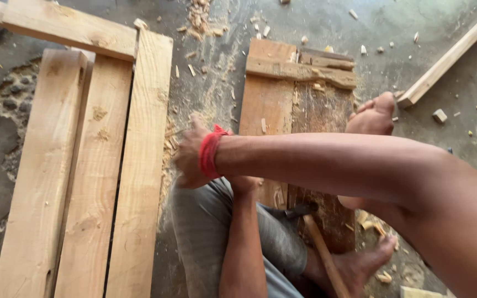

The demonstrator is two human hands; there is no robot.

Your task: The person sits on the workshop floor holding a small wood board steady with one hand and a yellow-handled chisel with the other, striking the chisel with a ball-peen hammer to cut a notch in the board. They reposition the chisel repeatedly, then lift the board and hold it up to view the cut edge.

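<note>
My right hand (187,155), with a red thread tied round its wrist, reaches across my body to the left. It is blurred and hovers by the edge of the nearest pale plank (139,165), over wood chips on the floor. I cannot make out whether it holds anything. My left hand (244,185) comes up from below and is mostly hidden under my right forearm, just above my grey-trousered knee. A hammer (318,243) with a wooden handle lies by my foot, its head resting on a darker worn board (269,105).
Three pale planks lie side by side at the left, with a cross plank (67,25) over their far ends. My bare feet (374,116) rest on and beside the dark board. A loose batten (451,55) lies at the top right. Sawdust and chips litter the concrete floor.
</note>
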